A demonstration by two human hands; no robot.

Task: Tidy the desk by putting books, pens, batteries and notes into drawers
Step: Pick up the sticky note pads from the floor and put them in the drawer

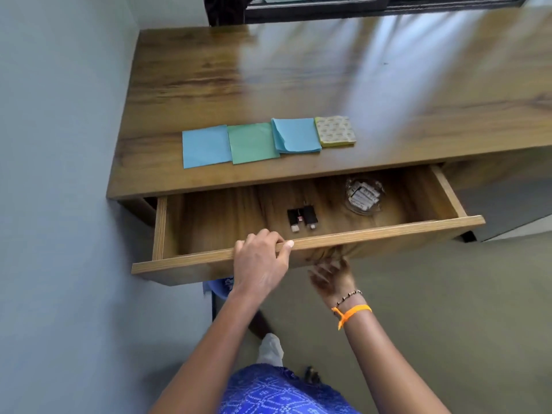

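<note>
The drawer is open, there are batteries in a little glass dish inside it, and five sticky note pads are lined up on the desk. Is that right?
Almost. The head view shows four sticky note pads in the row on the desk, not five: blue, green, blue and a yellow patterned one. The rest holds: the drawer is open, and the batteries lie in a little glass dish inside it.

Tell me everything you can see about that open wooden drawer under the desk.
The open wooden drawer is shallow and wide, with brown wood grain like the wooden desk above and pale layered edges. It is pulled well out. Inside lie two small black clips near the middle and a clear glass dish of batteries toward the right. The left hand grips over its front edge; the blurred right hand is at the front's underside.
</note>
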